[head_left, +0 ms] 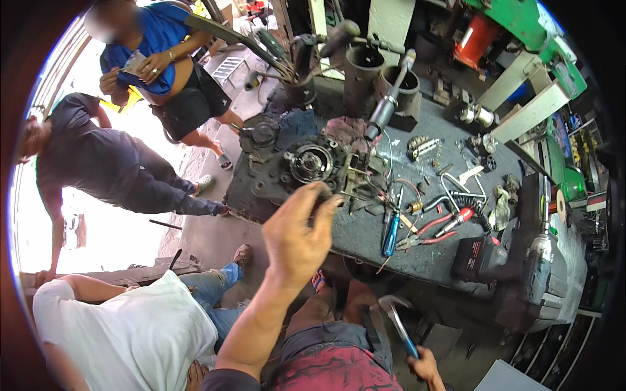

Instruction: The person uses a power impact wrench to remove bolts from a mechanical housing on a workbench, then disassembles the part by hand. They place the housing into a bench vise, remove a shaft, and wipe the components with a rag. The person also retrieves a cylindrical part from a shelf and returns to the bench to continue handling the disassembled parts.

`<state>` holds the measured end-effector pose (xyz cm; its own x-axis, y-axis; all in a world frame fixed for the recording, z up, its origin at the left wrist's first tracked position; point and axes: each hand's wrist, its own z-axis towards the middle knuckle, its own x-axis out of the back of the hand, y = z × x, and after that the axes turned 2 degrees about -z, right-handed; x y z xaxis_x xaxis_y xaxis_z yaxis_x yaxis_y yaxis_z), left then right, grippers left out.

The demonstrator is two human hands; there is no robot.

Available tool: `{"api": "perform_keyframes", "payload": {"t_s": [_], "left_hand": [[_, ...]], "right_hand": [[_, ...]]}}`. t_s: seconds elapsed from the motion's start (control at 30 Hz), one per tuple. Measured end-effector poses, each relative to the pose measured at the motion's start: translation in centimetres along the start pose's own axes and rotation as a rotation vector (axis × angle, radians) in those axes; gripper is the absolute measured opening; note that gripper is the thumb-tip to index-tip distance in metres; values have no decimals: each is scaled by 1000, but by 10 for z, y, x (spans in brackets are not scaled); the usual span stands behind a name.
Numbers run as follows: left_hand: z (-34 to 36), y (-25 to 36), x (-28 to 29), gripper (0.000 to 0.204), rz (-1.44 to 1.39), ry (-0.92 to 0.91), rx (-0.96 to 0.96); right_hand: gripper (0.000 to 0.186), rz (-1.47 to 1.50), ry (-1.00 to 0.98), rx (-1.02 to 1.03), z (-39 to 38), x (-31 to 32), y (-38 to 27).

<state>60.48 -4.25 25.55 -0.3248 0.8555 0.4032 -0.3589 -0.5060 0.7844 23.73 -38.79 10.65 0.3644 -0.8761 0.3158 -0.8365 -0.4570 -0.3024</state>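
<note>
My left hand is raised over the near edge of the workbench, its fingers closed around a small dark piece whose kind I cannot make out. Just beyond it lies a greasy metal housing with a round bearing-like ring set in it. Low at the right, beside my leg, my right hand grips a hammer by its blue handle, with the metal head pointing up and away.
Pliers, a blue screwdriver and a cordless impact tool lie on the workbench. Tool-filled metal cylinders stand at the back. A person in white sits close at left; two others are behind.
</note>
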Motion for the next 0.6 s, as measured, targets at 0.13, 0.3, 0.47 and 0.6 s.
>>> {"api": "perform_keyframes", "payload": {"t_s": [0.13,0.3,0.47,0.6], "left_hand": [[1,3,-10,19,-36,-7,29],[-1,-2,-13,16,15,15,-61],[-4,-3,-16,14,4,72,-102],[-3,-5,-17,15,37,42,-86]], "right_hand": [[36,458,-119,337,-65,18,-83],[29,389,83,729,-61,27,-256],[24,-588,804,1459,-154,94,-374],[22,-673,794,1454,-183,101,-423]]}}
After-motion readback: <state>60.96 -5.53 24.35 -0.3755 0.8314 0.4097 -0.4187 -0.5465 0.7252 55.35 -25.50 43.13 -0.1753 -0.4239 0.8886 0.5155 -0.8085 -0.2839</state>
